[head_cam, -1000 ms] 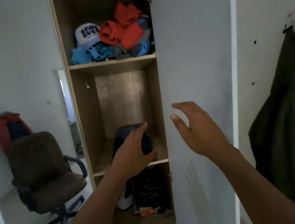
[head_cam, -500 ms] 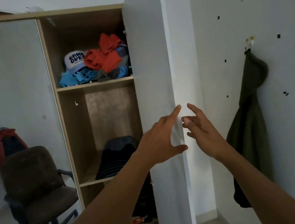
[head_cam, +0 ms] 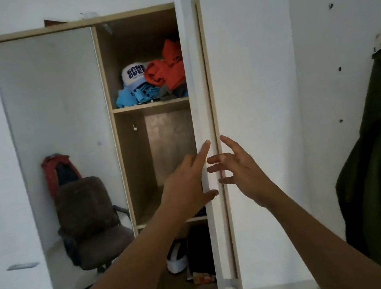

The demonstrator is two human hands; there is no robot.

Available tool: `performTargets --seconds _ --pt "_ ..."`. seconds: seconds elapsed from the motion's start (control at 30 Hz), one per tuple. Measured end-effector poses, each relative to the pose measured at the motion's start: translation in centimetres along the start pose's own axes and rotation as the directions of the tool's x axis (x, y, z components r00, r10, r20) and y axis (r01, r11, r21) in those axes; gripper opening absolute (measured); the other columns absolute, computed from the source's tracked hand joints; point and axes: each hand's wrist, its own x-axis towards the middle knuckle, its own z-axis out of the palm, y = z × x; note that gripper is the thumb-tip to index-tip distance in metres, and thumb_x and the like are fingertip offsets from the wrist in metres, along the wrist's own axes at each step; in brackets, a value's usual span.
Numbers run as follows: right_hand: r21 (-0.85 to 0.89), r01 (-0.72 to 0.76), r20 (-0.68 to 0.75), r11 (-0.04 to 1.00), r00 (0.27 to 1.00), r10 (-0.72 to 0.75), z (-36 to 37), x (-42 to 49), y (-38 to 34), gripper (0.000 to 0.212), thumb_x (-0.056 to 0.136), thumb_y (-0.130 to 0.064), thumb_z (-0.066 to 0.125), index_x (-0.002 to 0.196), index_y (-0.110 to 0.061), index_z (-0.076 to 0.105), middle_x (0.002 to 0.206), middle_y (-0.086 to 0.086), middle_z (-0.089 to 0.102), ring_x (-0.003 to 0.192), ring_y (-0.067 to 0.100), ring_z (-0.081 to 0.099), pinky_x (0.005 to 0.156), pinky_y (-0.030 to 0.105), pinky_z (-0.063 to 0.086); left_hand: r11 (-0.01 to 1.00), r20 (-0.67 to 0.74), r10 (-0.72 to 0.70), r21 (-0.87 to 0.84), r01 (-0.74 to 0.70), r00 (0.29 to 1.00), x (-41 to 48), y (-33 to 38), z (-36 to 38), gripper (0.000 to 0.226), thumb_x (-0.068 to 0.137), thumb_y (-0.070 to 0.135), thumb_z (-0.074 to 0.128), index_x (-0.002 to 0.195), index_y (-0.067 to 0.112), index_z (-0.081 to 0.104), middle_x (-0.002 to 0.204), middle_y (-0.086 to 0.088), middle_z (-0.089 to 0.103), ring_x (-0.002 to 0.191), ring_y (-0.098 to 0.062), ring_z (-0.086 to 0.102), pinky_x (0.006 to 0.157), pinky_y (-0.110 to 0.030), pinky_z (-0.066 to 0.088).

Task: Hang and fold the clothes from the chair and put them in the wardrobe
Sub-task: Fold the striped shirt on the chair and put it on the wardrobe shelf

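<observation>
Left hand (head_cam: 189, 185): index finger straight, laid flat on the inner face of the tall white wardrobe door (head_cam: 194, 80), thumb pressed across the door's edge lower down; fingers relaxed and holding nothing. Right hand (head_cam: 242, 168): fingers (head_cam: 231, 144) spread wide, with the tips just at the door's outer edge, also holding nothing. Open light-wood wardrobe (head_cam: 120, 156): on the top shelf, above and left of the left fingers, a heap of crumpled orange clothes (head_cam: 164, 72) and light-blue clothes (head_cam: 135, 96) with a white-and-blue printed cap (head_cam: 134, 76). Brown padded swivel chair (head_cam: 87, 213) is well left of the fingers and lower, with a red garment (head_cam: 57, 167) behind its back. Dark olive jacket (head_cam: 378, 162) hangs on the wall far right of the right fingers.
</observation>
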Motion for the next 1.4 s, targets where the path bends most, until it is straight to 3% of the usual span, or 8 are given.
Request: performTargets --seconds 0.17,0.3,0.57,0.73,0.97,1.13,1.27,1.4 --pt "-0.117 0.006 0.067 0.993 0.998 0.002 6.6 5.9 2.7 0.055 0.103 -0.034 0.049 0.153 -0.036 0.025 0.139 0.001 0.054 0.114 0.018 0.062 0.102 0.045 0.052 0.987 -0.027 -0.137 0.079 0.139 0.99 -1.3 -6.5 -1.9 0.116 0.074 0.055 0.08 0.154 0.045 -0.003 0.148 0.005 0.041 0.123 -0.018 0.052 0.099 -0.037 0.05" --pt "-0.241 0.024 0.086 0.97 0.996 -0.003 11.3 10.7 6.0 0.061 0.099 -0.039 0.055 0.153 -0.032 0.027 0.145 0.002 0.044 0.118 0.018 0.052 0.1 0.033 0.047 0.951 -0.074 -0.241 0.181 0.251 0.968 -1.5 -12.0 -2.4 0.115 0.071 0.057 0.08 0.154 0.043 0.002 0.157 0.002 0.023 0.138 -0.025 0.035 0.106 -0.049 0.046" --pt "-0.474 0.036 0.046 0.88 0.999 -0.016 15.7 18.3 13.6 0.082 0.086 -0.054 0.069 0.153 -0.04 0.025 0.155 0.0 0.018 0.142 0.027 0.026 0.111 0.043 0.036 0.822 -0.144 -0.288 0.469 0.322 0.947 1.1 -24.1 0.6 0.133 0.059 0.071 0.077 0.158 0.034 -0.003 0.163 -0.01 -0.023 0.148 -0.042 -0.02 0.117 -0.06 -0.003" --pt "-0.664 -0.023 -0.014 0.747 1.0 0.018 16.2 21.3 19.1 0.092 0.084 -0.062 0.066 0.154 -0.048 0.007 0.162 -0.016 -0.001 0.151 0.024 0.007 0.112 0.067 0.025 0.809 -0.126 -0.266 0.509 0.293 0.956 2.7 -30.3 7.3 0.142 0.052 0.069 0.083 0.16 0.02 0.004 0.164 -0.017 -0.017 0.148 -0.044 -0.018 0.117 -0.068 0.003" --pt "-0.816 -0.1 -0.049 0.569 0.993 0.105 17.0 20.7 28.7 0.12 0.076 -0.069 0.067 0.149 -0.048 -0.026 0.153 -0.02 -0.043 0.148 0.023 -0.03 0.113 0.074 0.01 0.895 0.084 -0.282 0.383 0.23 0.956 1.9 -36.6 17.3 0.156 0.047 0.058 0.089 0.157 0.011 -0.011 0.162 -0.016 -0.025 0.149 -0.036 -0.021 0.122 -0.052 0.002" --pt "-0.928 -0.112 -0.083 0.354 0.992 0.096 17.7 20.5 33.6 0.146 0.058 -0.07 0.08 0.154 -0.033 -0.024 0.161 -0.001 -0.034 0.148 0.032 -0.029 0.109 0.077 0.02 0.926 0.114 -0.302 0.271 0.263 0.946 2.0 -39.7 22.2 0.158 0.04 0.055 0.094 0.159 0.012 0.0 0.165 -0.016 -0.014 0.152 -0.035 -0.012 0.121 -0.051 0.013" --pt "-0.92 -0.107 -0.102 0.377 0.994 0.033 18.5 21.6 35.9 0.154 0.041 -0.058 0.091 0.16 -0.024 -0.001 0.167 0.009 -0.01 0.152 0.04 -0.011 0.101 0.081 0.025 0.942 0.113 -0.283 0.218 0.254 0.952 2.9 -41.7 23.7 0.158 0.04 0.054 0.094 0.159 0.017 -0.002 0.166 -0.014 -0.012 0.152 -0.033 -0.012 0.12 -0.05 0.009" --pt "-0.901 -0.123 -0.143 0.417 0.99 -0.018 18.6 22.2 37.1 0.153 0.043 -0.049 0.093 0.159 -0.028 -0.005 0.167 0.002 -0.017 0.151 0.035 -0.019 0.103 0.082 0.013 0.959 0.095 -0.248 0.163 0.23 0.964 3.6 -43.3 24.9 0.156 0.042 0.053 0.094 0.159 0.02 -0.004 0.166 -0.01 -0.014 0.152 -0.03 -0.014 0.12 -0.049 0.005"
